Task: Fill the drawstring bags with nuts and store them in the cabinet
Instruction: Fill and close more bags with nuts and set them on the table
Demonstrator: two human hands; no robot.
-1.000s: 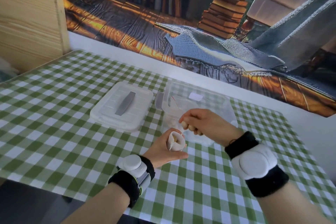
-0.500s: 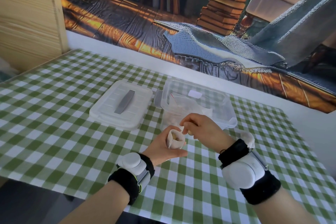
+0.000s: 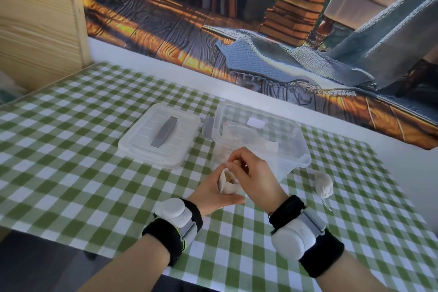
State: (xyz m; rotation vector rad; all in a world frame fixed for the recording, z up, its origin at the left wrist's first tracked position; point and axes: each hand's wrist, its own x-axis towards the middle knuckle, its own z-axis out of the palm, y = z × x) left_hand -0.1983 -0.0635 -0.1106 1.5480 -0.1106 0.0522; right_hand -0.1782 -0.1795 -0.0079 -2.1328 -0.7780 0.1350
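Most of the small white cloth drawstring bag (image 3: 228, 184) hidden inside the gripping left hand (image 3: 212, 193), its mouth half covered by curled right hand (image 3: 257, 176), anything pinched there too small to tell, clear plastic tub (image 3: 304, 157) contents hazy, pale wooden cabinet (image 3: 35, 26) cut off left and top

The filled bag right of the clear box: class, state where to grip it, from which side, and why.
Probably pinch the filled bag at its cinched neck from the near side: that narrow end points toward the person.
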